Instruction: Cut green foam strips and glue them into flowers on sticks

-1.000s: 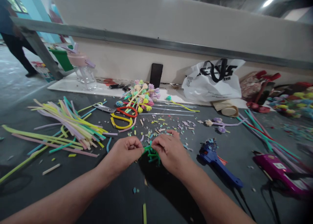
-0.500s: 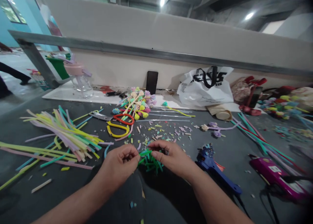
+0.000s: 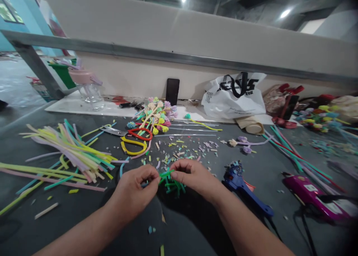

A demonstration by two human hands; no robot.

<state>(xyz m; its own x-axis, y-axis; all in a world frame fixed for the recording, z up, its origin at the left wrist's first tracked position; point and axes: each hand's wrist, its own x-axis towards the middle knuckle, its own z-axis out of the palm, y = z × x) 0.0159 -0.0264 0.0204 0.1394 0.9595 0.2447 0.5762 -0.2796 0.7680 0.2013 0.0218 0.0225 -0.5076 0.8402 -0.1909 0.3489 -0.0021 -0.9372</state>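
My left hand [image 3: 133, 190] and my right hand [image 3: 194, 177] meet over the dark mat, both pinched on a small cluster of green pipe-cleaner pieces [image 3: 172, 182]. The green strands stick out below and between the fingertips. Just beyond the hands lie several small coloured offcuts [image 3: 181, 149]. A loose pile of long pastel pipe cleaners [image 3: 69, 148] spreads to the left of my left hand.
Red- and yellow-handled scissors [image 3: 134, 140] and a bunch of finished pipe-cleaner flowers [image 3: 156, 114] lie ahead. A blue glue gun [image 3: 243, 187] and a magenta one [image 3: 313, 192] lie right. A black phone [image 3: 172, 92], a white bag [image 3: 235, 95] and a clear jar [image 3: 88, 88] line the wall.
The view has tilted up and shifted slightly. My hands stay pinched on the green cluster, my right fingers having moved a little over it. The person at far left is out of view.
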